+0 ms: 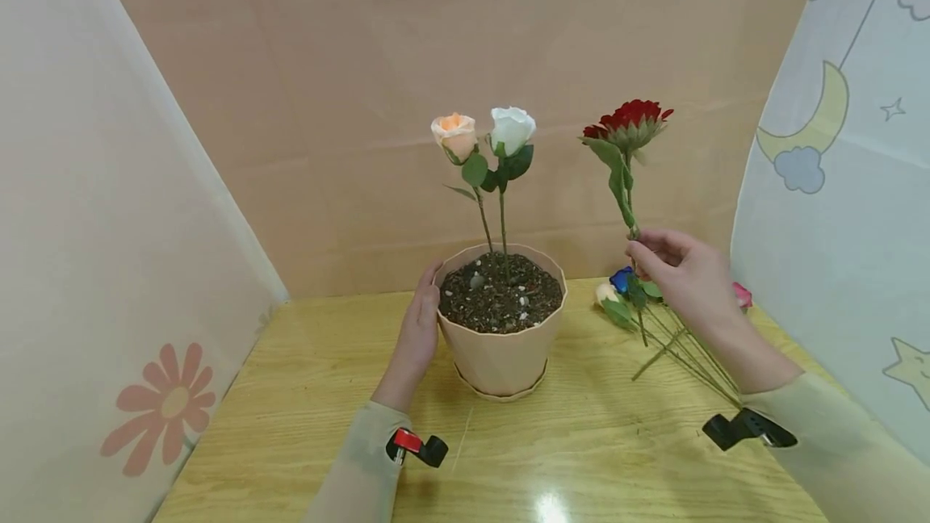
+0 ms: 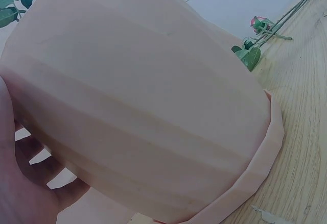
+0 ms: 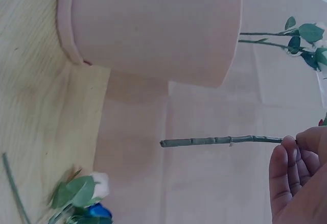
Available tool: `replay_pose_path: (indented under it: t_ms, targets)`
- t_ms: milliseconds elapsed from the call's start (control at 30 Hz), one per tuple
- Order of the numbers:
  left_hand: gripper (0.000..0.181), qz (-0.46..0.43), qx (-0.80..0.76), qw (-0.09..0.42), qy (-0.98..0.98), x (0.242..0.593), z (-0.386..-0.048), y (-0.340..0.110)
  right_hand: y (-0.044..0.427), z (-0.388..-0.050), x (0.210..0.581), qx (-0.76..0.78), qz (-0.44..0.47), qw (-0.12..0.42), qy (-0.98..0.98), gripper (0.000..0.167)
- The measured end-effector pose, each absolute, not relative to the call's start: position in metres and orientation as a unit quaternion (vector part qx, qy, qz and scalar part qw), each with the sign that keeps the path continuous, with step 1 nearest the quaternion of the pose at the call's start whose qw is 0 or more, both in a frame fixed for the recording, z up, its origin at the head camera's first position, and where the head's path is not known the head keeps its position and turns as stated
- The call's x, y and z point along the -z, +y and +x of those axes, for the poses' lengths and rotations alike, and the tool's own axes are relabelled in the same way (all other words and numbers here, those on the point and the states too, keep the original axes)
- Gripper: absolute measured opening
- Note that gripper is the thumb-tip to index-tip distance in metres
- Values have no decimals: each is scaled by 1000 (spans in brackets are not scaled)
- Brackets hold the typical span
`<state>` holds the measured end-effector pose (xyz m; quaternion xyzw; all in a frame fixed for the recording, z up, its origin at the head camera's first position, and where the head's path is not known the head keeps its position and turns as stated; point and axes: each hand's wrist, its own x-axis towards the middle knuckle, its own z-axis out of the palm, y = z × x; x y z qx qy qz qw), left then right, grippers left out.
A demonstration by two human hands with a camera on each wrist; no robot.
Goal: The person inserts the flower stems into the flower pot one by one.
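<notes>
A pinkish-beige pot (image 1: 501,357) full of dark soil stands on a saucer, with a peach rose (image 1: 454,138) and a white rose (image 1: 512,131) upright in it. My left hand (image 1: 419,321) rests against the pot's left side, fingers round its wall; the left wrist view shows this hand (image 2: 30,178) beside the pot (image 2: 138,81). Right of the pot, my right hand (image 1: 686,273) pinches the stem of a red flower (image 1: 629,123), held upright in the air. In the right wrist view the bare stem end (image 3: 204,141) extends from the fingertips of that hand (image 3: 301,175).
Below my right hand, loose flowers lie on the wooden table (image 1: 327,378), among them a blue one (image 1: 621,279), a cream one (image 1: 605,293) and a pink one (image 1: 742,295). Fabric walls (image 1: 349,103) stand behind and at both sides.
</notes>
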<state>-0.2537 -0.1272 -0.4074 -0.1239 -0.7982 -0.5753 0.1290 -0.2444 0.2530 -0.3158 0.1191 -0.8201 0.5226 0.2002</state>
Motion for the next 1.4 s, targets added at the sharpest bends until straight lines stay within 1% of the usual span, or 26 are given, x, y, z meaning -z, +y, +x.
replay_pose_path:
  t_ms: [433, 733, 900, 1133, 1400]
  targets:
    - [56, -128, 589, 125, -788, 408, -253, -127, 208, -247, 277, -539, 149, 246, -791, 33]
    - [57, -130, 588, 137, -787, 408, -255, -127, 182, -258, 258, -559, 166, 255, -772, 30]
    - [57, -131, 585, 138, -789, 407, -255, -126, 171, -271, 261, -567, 177, 257, -762, 27]
    - [57, -129, 595, 126, -784, 408, -254, -125, 160, -288, 276, -569, 187, 238, -765, 27]
    - [57, -125, 588, 133, -788, 407, -254, -125, 152, -301, 291, -535, 189, 243, -787, 25]
